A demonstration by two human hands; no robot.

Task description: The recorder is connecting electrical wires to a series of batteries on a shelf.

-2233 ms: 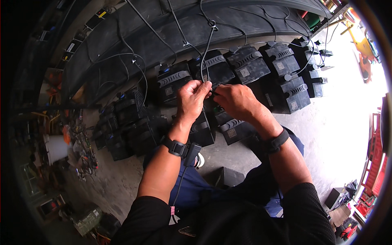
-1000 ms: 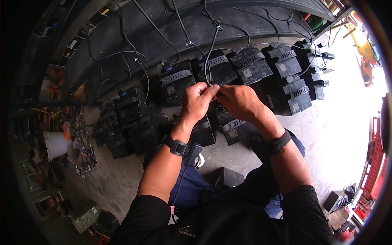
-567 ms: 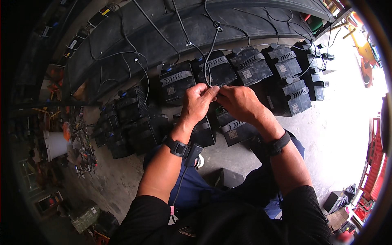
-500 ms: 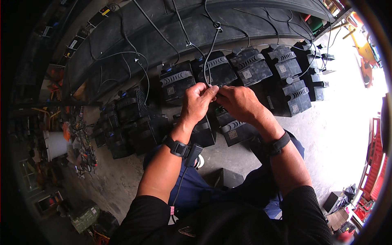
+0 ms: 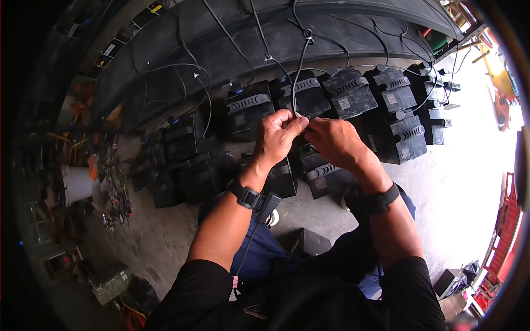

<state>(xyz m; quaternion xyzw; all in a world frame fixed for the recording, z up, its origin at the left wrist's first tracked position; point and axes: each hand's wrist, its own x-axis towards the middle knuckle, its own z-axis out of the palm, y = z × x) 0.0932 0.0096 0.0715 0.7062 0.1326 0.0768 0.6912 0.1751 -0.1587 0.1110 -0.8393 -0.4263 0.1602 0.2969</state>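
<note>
My left hand (image 5: 276, 140) pinches a dark cable (image 5: 298, 74) at its lower end, thumb on top. Right beside it my right hand (image 5: 339, 142) is closed with curled fingers on the same cable; its fingertips are partly hidden. The cable hangs from a looped, tied bunch (image 5: 307, 37) on a long black surface (image 5: 232, 44). Below and around my hands sit several black boxes with ridged handles, among them one just beyond my left hand (image 5: 247, 113) and one under my right hand (image 5: 326, 182).
More cables drape down to the boxes on both sides. A loose dark box (image 5: 309, 243) lies on the concrete floor (image 5: 149, 243) between my legs. Left are tangled parts and a white bucket (image 5: 77, 185); right are red racks (image 5: 499, 220) and a yellow item (image 5: 494, 55).
The scene has shifted slightly right and down in view. Both hands stay closed together on the cable, having edged a little rightward along with the shift.
</note>
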